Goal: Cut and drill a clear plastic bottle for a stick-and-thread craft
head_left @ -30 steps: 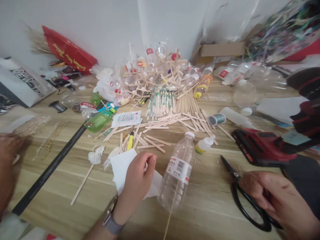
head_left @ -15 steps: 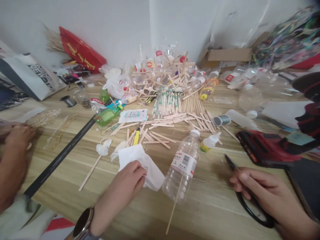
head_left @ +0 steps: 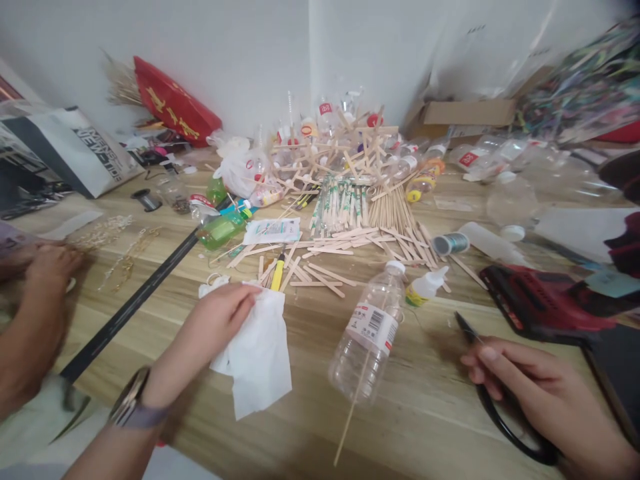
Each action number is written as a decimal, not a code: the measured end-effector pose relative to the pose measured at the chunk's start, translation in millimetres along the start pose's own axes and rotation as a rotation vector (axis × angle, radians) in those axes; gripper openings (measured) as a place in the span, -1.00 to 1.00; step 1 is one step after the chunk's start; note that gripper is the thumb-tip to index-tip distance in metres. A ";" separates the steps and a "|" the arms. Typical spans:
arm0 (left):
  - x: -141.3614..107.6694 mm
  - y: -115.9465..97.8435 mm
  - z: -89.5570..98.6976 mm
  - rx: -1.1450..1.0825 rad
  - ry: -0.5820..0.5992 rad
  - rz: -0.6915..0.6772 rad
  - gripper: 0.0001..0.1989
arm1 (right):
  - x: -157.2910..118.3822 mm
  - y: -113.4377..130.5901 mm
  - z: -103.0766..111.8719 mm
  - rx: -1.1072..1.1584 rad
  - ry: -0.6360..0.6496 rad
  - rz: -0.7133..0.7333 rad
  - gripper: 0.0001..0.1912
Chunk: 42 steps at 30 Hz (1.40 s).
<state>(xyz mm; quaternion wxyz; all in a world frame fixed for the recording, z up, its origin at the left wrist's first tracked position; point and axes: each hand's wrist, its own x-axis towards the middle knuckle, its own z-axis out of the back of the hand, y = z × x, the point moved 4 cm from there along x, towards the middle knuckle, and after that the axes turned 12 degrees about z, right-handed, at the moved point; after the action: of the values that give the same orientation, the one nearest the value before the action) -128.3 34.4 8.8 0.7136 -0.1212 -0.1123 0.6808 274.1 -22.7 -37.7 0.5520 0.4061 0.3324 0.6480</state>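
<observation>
My left hand (head_left: 220, 319) pinches the upper edge of a white tissue (head_left: 263, 360), which hangs down over the tabletop. More crumpled white material shows just behind the wrist. On the right, my right hand (head_left: 525, 380) is closed around black-handled scissors (head_left: 463, 327), blades pointing away from me; a fine thread seems to run by the fingertips. Between both hands lies a clear plastic bottle (head_left: 367, 333) with a white cap and label. A thin wooden stick (head_left: 344, 433) sticks out toward me from the bottle's base; whether it is inside or under the bottle, I cannot tell.
A small glue bottle (head_left: 425, 287) stands beyond the clear bottle. Flat wooden sticks (head_left: 320, 277), a yellow-handled tool (head_left: 278, 272) and a thread spool (head_left: 450, 244) lie farther back. A red power tool (head_left: 530, 300) is at right. Another person's hand (head_left: 53, 267) rests at left.
My left hand has moved left with the tissue, which now hangs longer and covers where a wooden stick and crumpled piece lay. My right hand stays almost in place with the scissors.
</observation>
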 end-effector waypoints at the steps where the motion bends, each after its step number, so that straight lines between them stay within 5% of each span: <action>1: 14.2 -1.0 0.2 0.023 -0.028 0.027 -0.66 | 0.5 0.4 -0.8 -0.004 0.010 0.005 -0.47; 9: 105.4 -3.4 -17.9 0.169 -0.013 -0.007 -0.73 | -0.2 7.9 -5.8 -0.094 0.078 0.072 -0.43; 17: 123.2 -2.5 -27.2 0.155 0.072 -0.125 -0.77 | -0.7 2.9 -7.1 -0.111 0.137 0.121 -0.47; 21: 124.6 -2.9 -14.2 0.057 0.033 -0.102 -0.80 | -0.9 1.5 -7.1 -0.125 0.147 0.123 -0.48; 26: 110.8 -8.9 26.8 -0.150 -0.072 0.030 -0.92 | -1.4 -1.6 -4.4 -0.162 0.115 0.170 -0.54; 29: 90.6 -20.3 35.4 -0.350 -0.008 0.104 -0.85 | -0.4 -0.2 -1.8 -0.235 0.073 0.254 -0.65; 37: 19.2 -69.4 -14.5 -1.076 0.570 0.254 -0.90 | 3.5 20.4 -3.9 -0.506 -0.030 0.703 -0.83; 39: 2.5 -79.1 -21.3 -1.208 0.638 0.285 -0.91 | 3.1 21.9 -5.5 -0.563 -0.022 0.737 -0.82; 42: -14.6 -86.8 -21.8 -1.329 0.549 0.306 -0.91 | 1.2 23.6 -5.9 -0.620 -0.049 0.779 -0.83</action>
<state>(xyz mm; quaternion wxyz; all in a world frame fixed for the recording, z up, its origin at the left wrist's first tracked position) -40.0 15.5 16.6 0.3892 -0.7087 -0.3002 0.5062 258.2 -25.3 -19.4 0.3713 0.3321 -0.0657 0.8646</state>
